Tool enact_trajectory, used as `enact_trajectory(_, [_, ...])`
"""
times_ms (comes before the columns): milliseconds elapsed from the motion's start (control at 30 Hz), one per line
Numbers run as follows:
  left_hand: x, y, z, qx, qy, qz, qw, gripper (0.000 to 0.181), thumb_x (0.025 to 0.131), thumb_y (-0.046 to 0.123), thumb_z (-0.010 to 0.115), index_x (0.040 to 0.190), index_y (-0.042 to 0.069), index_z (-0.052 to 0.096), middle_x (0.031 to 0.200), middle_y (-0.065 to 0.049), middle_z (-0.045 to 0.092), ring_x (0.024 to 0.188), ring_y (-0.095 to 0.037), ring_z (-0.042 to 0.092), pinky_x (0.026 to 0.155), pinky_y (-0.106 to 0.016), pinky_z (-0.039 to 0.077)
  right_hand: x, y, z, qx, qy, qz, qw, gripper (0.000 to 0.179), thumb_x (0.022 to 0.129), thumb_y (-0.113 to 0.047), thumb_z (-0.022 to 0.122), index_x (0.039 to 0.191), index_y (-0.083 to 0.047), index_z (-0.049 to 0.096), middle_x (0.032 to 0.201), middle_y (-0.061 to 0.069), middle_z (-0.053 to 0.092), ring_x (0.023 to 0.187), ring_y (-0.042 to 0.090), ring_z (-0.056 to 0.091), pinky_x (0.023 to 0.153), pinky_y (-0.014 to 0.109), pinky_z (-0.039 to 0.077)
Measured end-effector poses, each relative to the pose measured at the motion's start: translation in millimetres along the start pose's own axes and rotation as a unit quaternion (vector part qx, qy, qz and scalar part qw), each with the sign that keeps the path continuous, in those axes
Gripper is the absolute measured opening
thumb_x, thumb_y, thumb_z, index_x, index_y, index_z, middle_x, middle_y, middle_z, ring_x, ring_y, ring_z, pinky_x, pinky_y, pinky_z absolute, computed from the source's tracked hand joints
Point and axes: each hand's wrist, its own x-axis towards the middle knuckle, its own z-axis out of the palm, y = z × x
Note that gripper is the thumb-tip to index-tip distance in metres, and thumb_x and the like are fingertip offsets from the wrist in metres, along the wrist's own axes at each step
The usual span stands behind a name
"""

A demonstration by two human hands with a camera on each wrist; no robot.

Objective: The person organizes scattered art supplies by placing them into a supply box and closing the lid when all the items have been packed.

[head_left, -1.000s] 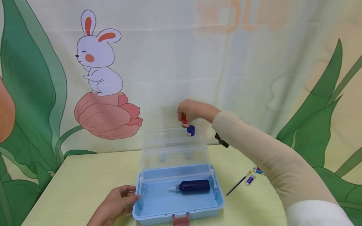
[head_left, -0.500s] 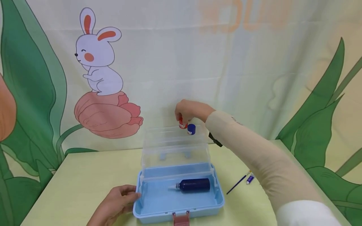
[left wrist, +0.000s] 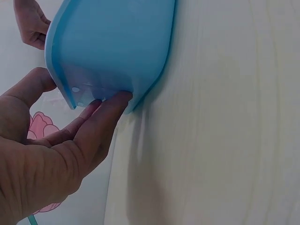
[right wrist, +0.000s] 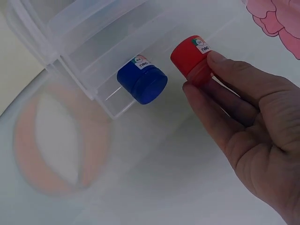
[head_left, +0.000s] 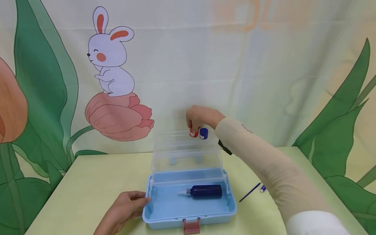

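Observation:
My right hand pinches a small red paint jar between thumb and fingers, low at the raised clear tray. Beside it a blue paint jar stands at the tray's far end; a narrow gap parts the two jars in the right wrist view. My left hand grips the left side of the light blue storage box, thumb at the rim and fingers against the outer wall. Inside the box lies a dark blue squeeze bottle with a clear nozzle. Whether the red jar touches the tray, I cannot tell.
A pinkish-brown latch hangs at the box's front. Right of the box lie a thin brush and a small purple paint tube, partly behind the right sleeve. A printed curtain hangs behind the table.
The right hand has lowered the red jar and shifted it left of the blue jar, to about the same height. The left hand keeps its hold on the box. The view has turned slightly left.

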Motion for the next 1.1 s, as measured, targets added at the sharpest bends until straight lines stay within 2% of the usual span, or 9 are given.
enact_trajectory(233, [0.9, 1.8, 2.2, 0.022, 0.006, -0.015, 0.9996, 0.053, 0.091, 0.011, 0.076, 0.130, -0.016, 0.053, 0.125, -0.026, 0.058, 0.103, -0.024, 0.065, 0.083, -0.042, 0.060, 1.4, 0.2, 1.5, 0.018, 0.011, -0.006, 0.9998, 0.017, 0.089, -0.005, 0.076, 0.105, -0.010, 0.077, 0.107, 0.002, 0.071, 0.092, 0.019, 0.064, 0.078, 0.030, 0.056])
enact_trajectory(500, [-3.6, 1.9, 3.6, 0.007, 0.004, -0.006, 1.0000, 0.050, 0.092, 0.009, 0.074, 0.130, -0.016, 0.053, 0.124, -0.026, 0.058, 0.103, -0.024, 0.065, 0.084, -0.042, 0.060, 2.9, 1.1, 0.6, 0.027, 0.018, -0.005, 0.9995, 0.021, 0.090, -0.007, 0.075, 0.111, -0.008, 0.075, 0.111, 0.005, 0.070, 0.094, 0.020, 0.062, 0.080, 0.030, 0.056])
enact_trajectory(633, [-2.2, 1.7, 4.3, 0.014, 0.000, -0.022, 0.9997, 0.051, 0.093, 0.014, 0.074, 0.130, -0.015, 0.054, 0.127, -0.025, 0.058, 0.103, -0.024, 0.064, 0.086, -0.043, 0.060, -2.9, 3.0, -2.3, 0.039, 0.031, 0.002, 0.9988, 0.030, 0.091, -0.010, 0.077, 0.120, -0.006, 0.072, 0.117, 0.008, 0.067, 0.094, 0.022, 0.063, 0.080, 0.031, 0.057])
enact_trajectory(700, [-0.9, 1.5, 4.6, 0.017, -0.004, -0.032, 0.9993, 0.053, 0.094, 0.017, 0.074, 0.131, -0.015, 0.053, 0.129, -0.026, 0.057, 0.104, -0.024, 0.064, 0.087, -0.043, 0.059, -6.9, 7.0, -4.3, 0.029, 0.046, -0.002, 0.9985, 0.032, 0.090, -0.012, 0.078, 0.121, -0.005, 0.072, 0.118, 0.008, 0.067, 0.097, 0.022, 0.063, 0.084, 0.031, 0.056])
enact_trajectory(900, [1.3, 1.6, 5.4, 0.019, -0.016, -0.053, 0.9983, 0.062, 0.094, 0.022, 0.073, 0.135, -0.017, 0.048, 0.134, -0.029, 0.054, 0.106, -0.025, 0.064, 0.090, -0.045, 0.058, -26.5, 35.6, -5.4, 0.012, 0.069, 0.003, 0.9976, 0.029, 0.091, -0.014, 0.077, 0.118, -0.006, 0.073, 0.117, 0.007, 0.070, 0.108, 0.024, 0.061, 0.095, 0.035, 0.053])
enact_trajectory(1033, [0.6, 1.4, 4.5, 0.000, -0.017, -0.033, 0.9993, 0.055, 0.093, 0.018, 0.071, 0.130, -0.017, 0.053, 0.131, -0.026, 0.058, 0.106, -0.025, 0.064, 0.089, -0.045, 0.058, -53.7, 63.4, 1.1, 0.020, 0.068, 0.012, 0.9974, 0.026, 0.092, -0.011, 0.075, 0.117, -0.004, 0.073, 0.116, 0.010, 0.071, 0.108, 0.026, 0.063, 0.096, 0.039, 0.053])
enact_trajectory(1100, [0.3, 1.6, 4.4, -0.004, -0.016, -0.024, 0.9996, 0.050, 0.093, 0.018, 0.070, 0.127, -0.016, 0.056, 0.129, -0.024, 0.060, 0.106, -0.025, 0.064, 0.088, -0.045, 0.059, -72.6, 78.3, 12.2, 0.022, 0.072, 0.006, 0.9971, 0.024, 0.092, -0.009, 0.074, 0.115, -0.002, 0.073, 0.114, 0.013, 0.072, 0.108, 0.028, 0.064, 0.095, 0.041, 0.054])
